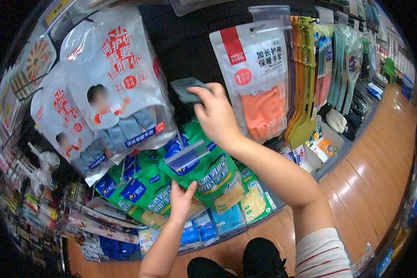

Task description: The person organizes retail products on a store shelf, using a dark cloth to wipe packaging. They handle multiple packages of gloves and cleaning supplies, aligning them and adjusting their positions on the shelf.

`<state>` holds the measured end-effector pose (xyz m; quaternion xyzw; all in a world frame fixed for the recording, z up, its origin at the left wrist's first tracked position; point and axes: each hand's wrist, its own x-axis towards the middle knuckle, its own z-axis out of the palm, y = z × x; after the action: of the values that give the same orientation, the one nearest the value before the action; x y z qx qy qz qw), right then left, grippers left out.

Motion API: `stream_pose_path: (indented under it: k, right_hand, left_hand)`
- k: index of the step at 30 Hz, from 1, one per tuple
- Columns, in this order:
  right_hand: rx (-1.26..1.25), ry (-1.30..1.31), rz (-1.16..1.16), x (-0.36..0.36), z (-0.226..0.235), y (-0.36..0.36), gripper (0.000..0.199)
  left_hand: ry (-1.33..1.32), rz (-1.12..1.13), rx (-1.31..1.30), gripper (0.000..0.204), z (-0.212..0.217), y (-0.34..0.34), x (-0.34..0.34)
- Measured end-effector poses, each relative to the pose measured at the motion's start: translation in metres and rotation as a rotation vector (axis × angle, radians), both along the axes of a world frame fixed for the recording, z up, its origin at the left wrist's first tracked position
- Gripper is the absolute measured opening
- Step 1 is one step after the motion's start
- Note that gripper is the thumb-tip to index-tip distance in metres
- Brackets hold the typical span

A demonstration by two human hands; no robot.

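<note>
My right hand (215, 113) is raised against the black display wall and grips a small dark grey-green cloth (186, 89). Lower down, my left hand (183, 200) presses from below on a green hanging packet of gloves (208, 169), fingers spread under it. More green packets (139, 190) hang in a row to its left. Above them hang large clear bags with grey items (116, 78). To the right of my right hand hangs a clear packet with orange gloves (259, 78).
Orange and green long-handled plastic tools (303, 74) hang right of the orange gloves, with more hanging goods beyond. Low shelf bins (329, 143) hold small items. A wooden floor (370, 176) runs along the right. My dark shoes (259, 259) show at the bottom.
</note>
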<state>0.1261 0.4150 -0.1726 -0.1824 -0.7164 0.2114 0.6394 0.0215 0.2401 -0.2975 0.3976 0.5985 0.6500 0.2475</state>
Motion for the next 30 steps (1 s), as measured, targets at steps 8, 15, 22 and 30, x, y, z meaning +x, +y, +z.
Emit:
stream_pose_path:
  k: [8, 15, 22, 30]
  right_hand:
    - [-0.539, -0.776, 0.118, -0.142, 0.018, 0.094, 0.029]
    - [-0.449, -0.783, 0.285, -0.166, -0.022, 0.122, 0.038]
    - [-0.418, -0.945, 0.405, -0.119, -0.007, 0.102, 0.046]
    - [-0.474, -1.080, 0.482, -0.071, 0.023, 0.072, 0.051]
  left_hand:
    - [-0.221, -0.024, -0.201, 0.073, 0.053, -0.028, 0.014]
    - [-0.312, 0.048, -0.289, 0.070, 0.102, -0.024, 0.006]
    - [-0.194, 0.057, -0.360, 0.059, 0.116, 0.000, 0.000]
    - [-0.049, 0.115, -0.561, 0.044, 0.128, 0.004, -0.011]
